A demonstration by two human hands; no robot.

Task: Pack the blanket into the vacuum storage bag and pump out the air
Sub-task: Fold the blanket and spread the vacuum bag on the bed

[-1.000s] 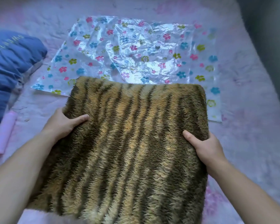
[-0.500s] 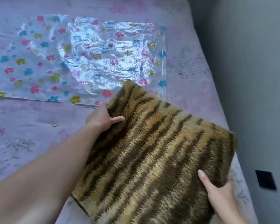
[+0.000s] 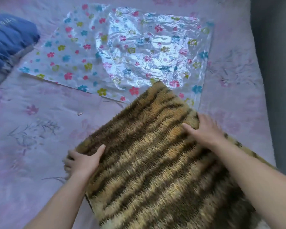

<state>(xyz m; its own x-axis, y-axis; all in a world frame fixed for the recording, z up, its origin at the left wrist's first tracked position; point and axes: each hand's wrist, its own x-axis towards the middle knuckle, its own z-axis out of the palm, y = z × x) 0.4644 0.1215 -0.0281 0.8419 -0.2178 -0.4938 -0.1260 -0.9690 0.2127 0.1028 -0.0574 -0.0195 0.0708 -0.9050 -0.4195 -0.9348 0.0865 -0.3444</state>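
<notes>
A folded, tiger-striped furry blanket (image 3: 155, 159) lies diagonally on the bed in the lower right. Its far corner overlaps the near edge of the vacuum storage bag (image 3: 122, 52), a flat clear plastic sheet printed with coloured flowers, with a small round valve (image 3: 146, 38) near its middle. My left hand (image 3: 83, 160) grips the blanket's left corner, thumb on top and fingers under the edge. My right hand (image 3: 205, 129) holds the blanket's right edge near the far corner, fingers curled over it.
Everything rests on a bed with a pale pink floral sheet (image 3: 40, 129). A blue quilted bundle (image 3: 8, 40) sits at the far left. A grey wall (image 3: 277, 80) runs along the bed's right side. A small scrap (image 3: 79, 114) lies on the sheet.
The blanket has turned and shifted, and both hands took new holds: the left now on the near-left corner, the right up on the far-right edge. The view swung back left.
</notes>
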